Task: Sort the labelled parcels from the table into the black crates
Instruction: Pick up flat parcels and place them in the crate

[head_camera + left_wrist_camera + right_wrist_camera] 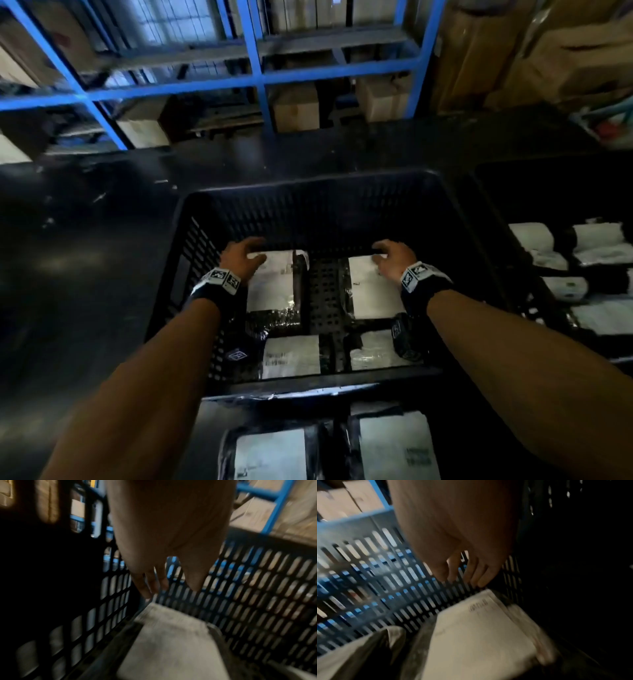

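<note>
Left hand: the left hand (242, 257) is inside the black crate (308, 192), fingers loosely spread over the far end of the left far parcel (274, 287); in the left wrist view the fingers (147, 580) hang straight above that parcel's corner, apart from it, holding nothing.
Right hand: the right hand (394, 257) mirrors it over the far end of the right far parcel (371, 291); in the right wrist view its fingers (481, 573) are relaxed and slightly parted just above the parcel's far edge. Whether they touch it I cannot tell.
Far parcels: both lie flat on the crate floor, white labels up, side by side with a strip of perforated floor between them, close to the far slotted wall.
Near parcels: two more labelled parcels (291, 356) (373, 351) lie flat against the near wall of the same crate.
Table parcels: two black-wrapped parcels with white labels (270, 455) (397, 448) lie on the table (85, 240) just in front of the crate.
Second crate: a second black crate (534, 171) stands to the right, holding several white-labelled parcels.
Background: blue shelving (253, 78) with cardboard boxes stands behind the table.
</note>
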